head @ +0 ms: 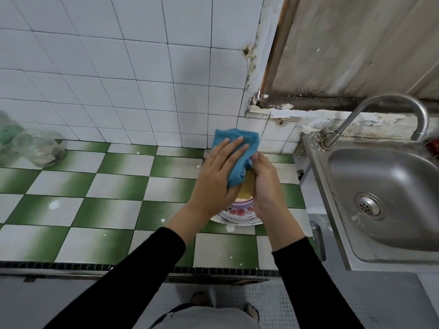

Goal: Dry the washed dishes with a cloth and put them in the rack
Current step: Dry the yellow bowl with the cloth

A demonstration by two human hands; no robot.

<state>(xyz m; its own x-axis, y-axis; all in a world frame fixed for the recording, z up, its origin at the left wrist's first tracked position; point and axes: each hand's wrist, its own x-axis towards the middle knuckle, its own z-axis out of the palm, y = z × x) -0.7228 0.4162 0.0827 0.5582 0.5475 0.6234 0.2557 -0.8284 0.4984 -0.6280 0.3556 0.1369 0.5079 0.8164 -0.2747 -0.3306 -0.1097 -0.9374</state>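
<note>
Above the plates (237, 213) on the counter (118, 186), L hand (221, 172), fingers straight, pressed the cloth (235, 143) on a yellow dish (245, 186) gripped by R hand (266, 184): drying step; next move prob. needs the rack, not in view.

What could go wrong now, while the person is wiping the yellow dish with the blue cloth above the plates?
1. The right hand alone grips the yellow dish while the left hand presses the blue cloth on it. If it slips, it could fall on the flowered plates below and chip them.
2. No rack is in view, so the dish may have to be carried away from the counter.
</note>
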